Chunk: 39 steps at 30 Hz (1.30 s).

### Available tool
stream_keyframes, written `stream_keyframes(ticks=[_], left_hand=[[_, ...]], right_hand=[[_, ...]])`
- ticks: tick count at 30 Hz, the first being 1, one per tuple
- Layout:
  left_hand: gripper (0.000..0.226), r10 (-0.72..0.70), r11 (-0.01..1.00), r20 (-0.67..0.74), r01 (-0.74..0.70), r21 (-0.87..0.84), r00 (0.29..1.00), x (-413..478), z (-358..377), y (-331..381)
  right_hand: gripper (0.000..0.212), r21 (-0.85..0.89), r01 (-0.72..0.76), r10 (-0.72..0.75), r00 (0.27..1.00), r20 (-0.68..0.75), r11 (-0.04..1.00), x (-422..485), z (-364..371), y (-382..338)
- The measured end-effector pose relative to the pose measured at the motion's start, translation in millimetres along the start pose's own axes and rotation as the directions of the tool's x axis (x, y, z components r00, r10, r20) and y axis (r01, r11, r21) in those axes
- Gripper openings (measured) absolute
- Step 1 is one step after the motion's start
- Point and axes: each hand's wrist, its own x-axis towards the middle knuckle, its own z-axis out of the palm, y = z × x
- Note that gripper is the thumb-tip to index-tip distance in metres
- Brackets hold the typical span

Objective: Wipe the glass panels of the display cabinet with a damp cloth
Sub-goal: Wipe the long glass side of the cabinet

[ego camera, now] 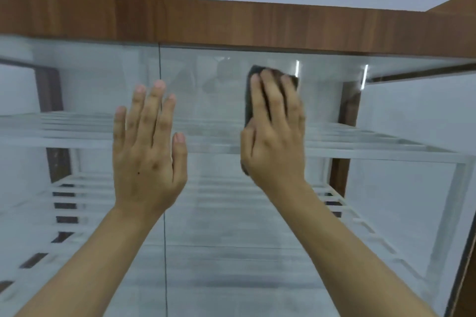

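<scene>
Left hand (148, 159) spread flat on smooth glass panel (219, 213), right hand (274, 136) flat-fingered, pressing dark cloth (248, 103)

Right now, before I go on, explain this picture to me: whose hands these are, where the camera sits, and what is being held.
There is no machine here: these are a person's two bare hands, filmed by a camera worn on their head. They face a display cabinet with a wooden top, glass panels and white slatted shelves inside. The right hand presses a dark cloth flat against the right glass panel. The left hand is open, holds nothing, and seems to rest on the glass at the seam between panels.
</scene>
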Motion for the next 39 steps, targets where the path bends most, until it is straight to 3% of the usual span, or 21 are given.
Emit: stream_keyframes(ticks=[2,4,6,8,10,12,14,16,19,21,22,26,28,30,34,35,37,39], left_hand=[[0.055,-0.015,1.000,0.025,0.015,0.016,1.000,-2.6,3.0,-16.3],[0.058,-0.004,1.000,0.050,0.004,-0.010,0.999,-4.1,7.6,-23.1],[0.060,-0.001,1.000,0.052,0.001,-0.013,0.999,-4.6,10.4,-23.5],[0.061,0.003,1.000,0.052,-0.002,-0.003,0.999,-5.1,10.7,-22.9],[0.062,0.010,1.000,0.058,-0.010,-0.001,0.998,-5.2,10.4,-23.5],[0.063,0.018,1.000,0.059,-0.018,0.002,0.998,-5.1,9.9,-25.0],[0.063,0.022,1.000,0.059,-0.022,-0.007,0.998,-5.0,10.3,-26.0],[0.064,0.021,1.000,0.064,-0.020,-0.015,0.998,-5.3,10.5,-25.9],[0.064,0.005,1.000,0.062,-0.004,-0.010,0.998,-5.6,10.3,-23.9],[0.063,0.000,1.000,0.064,0.000,-0.012,0.998,-5.5,10.6,-22.6],[0.062,0.004,1.000,0.064,-0.003,-0.014,0.998,-5.5,10.5,-22.9],[0.062,0.015,1.000,0.058,-0.014,-0.020,0.998,-4.8,9.8,-27.1],[0.062,0.009,1.000,0.055,-0.008,-0.021,0.998,-4.8,9.6,-26.3],[0.062,-0.001,1.000,0.051,0.001,-0.007,0.999,-4.7,9.9,-24.2],[0.062,0.001,1.000,0.057,-0.001,-0.005,0.998,-4.9,10.2,-23.8],[0.062,0.002,1.000,0.057,-0.002,-0.010,0.998,-4.9,9.7,-24.4],[0.061,0.003,1.000,0.051,-0.002,-0.028,0.999,-4.0,8.8,-25.6],[0.060,0.006,0.998,0.050,-0.003,-0.057,0.999,-3.5,8.3,-26.2]], right_hand=[[0.062,-0.015,0.198,-0.194,0.971,0.142,0.980,-33.9,3.4,-8.9],[0.056,-0.015,0.212,-0.208,0.968,0.141,0.977,-49.1,-5.1,8.5],[0.054,-0.043,0.043,-0.042,0.999,0.026,0.998,-39.2,-12.2,24.1],[0.055,-0.054,-0.166,0.159,0.980,-0.124,0.985,-7.8,-8.2,19.6],[0.058,-0.025,-0.235,0.228,0.960,-0.160,0.972,18.1,6.1,-11.5],[0.060,0.007,-0.073,0.073,0.996,-0.048,0.997,13.2,16.9,-38.0],[0.063,-0.041,0.125,-0.120,0.986,0.111,0.991,-29.3,18.8,-40.2],[0.064,-0.114,0.191,-0.166,0.966,0.200,0.975,-71.5,4.9,-21.8],[0.061,-0.135,-0.031,0.042,0.996,0.075,0.990,-51.5,-5.3,1.6],[0.060,-0.094,-0.247,0.241,0.968,-0.069,0.964,-3.4,4.2,-12.1],[0.060,-0.069,-0.276,0.270,0.959,-0.080,0.959,10.4,10.5,-26.5],[0.065,-0.074,0.076,-0.062,0.983,0.171,0.994,-58.0,24.3,-57.6],[0.067,-0.107,0.151,-0.122,0.964,0.235,0.983,-92.2,11.5,-42.3],[0.065,-0.085,0.083,-0.067,0.982,0.178,0.993,-72.8,7.7,-25.5],[0.061,-0.035,-0.215,0.213,0.976,-0.051,0.976,25.7,19.4,-45.6],[0.062,-0.030,-0.180,0.179,0.983,-0.031,0.983,27.0,23.3,-55.5],[0.064,-0.045,0.056,-0.051,0.994,0.094,0.997,-8.1,28.0,-63.5],[0.066,-0.078,0.222,-0.203,0.959,0.198,0.972,-57.4,19.1,-50.2]])
